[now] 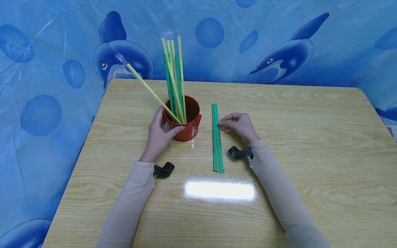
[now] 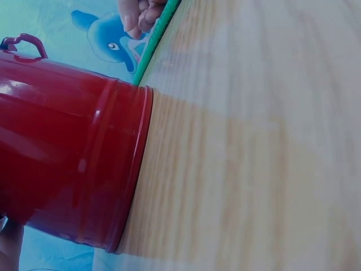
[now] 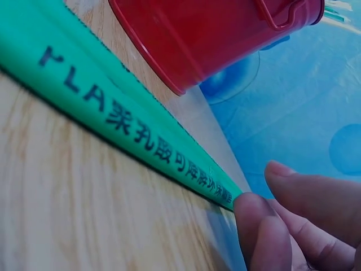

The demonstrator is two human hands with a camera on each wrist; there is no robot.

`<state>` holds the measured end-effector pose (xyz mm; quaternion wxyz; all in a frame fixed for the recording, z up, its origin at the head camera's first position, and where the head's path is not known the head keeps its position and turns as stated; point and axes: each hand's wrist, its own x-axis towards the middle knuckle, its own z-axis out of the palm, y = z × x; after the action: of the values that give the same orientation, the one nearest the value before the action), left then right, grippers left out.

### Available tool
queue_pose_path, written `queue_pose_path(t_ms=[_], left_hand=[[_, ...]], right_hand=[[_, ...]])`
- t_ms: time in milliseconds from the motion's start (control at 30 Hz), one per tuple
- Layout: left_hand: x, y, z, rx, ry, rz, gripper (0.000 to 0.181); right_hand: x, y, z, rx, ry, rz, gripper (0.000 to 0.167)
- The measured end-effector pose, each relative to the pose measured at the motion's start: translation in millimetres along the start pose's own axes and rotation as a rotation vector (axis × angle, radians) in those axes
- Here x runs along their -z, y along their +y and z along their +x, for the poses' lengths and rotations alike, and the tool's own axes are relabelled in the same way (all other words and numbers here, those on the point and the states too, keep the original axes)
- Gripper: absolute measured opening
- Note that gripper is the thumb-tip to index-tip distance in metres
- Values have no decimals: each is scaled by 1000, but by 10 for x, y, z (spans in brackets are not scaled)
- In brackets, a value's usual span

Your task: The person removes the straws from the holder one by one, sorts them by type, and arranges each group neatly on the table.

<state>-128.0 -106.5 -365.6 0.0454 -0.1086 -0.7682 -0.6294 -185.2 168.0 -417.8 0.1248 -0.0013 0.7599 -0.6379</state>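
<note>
The person's left grip point(image 1: 157, 136) is curled round the red bucket point(image 1: 185, 134), thumb at its near rim, and the bucket stands on the tabletop point(image 1: 310, 137). In it lean yellow straws point(image 1: 182, 75) and green straws point(image 1: 168, 79), one yellow straw slanting well out leftward. Two green wrapped straws point(image 1: 215, 137) lie side by side, just right of the bucket; the right grip point(image 1: 238, 125) touches the right-hand one, though I cannot tell whether it pinches it.

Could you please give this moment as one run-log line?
left hand: grips red bucket; right hand: at two green packets on table; bucket: holds yellow straws and more green packets
</note>
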Motion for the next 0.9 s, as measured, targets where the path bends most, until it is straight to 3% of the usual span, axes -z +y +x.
queue_pose_path(t_ms=[267, 433, 900], left_hand=[[6, -4, 3, 9, 4, 6, 77], [3, -9, 9, 16, -1, 11, 77], [4, -13, 4, 17, -3, 3, 77]], right_hand=[[-20, -15, -13, 64, 68, 64, 28], [-64, -101, -55, 102, 111, 49, 32], [-266, -512, -153, 260, 29, 103, 22]])
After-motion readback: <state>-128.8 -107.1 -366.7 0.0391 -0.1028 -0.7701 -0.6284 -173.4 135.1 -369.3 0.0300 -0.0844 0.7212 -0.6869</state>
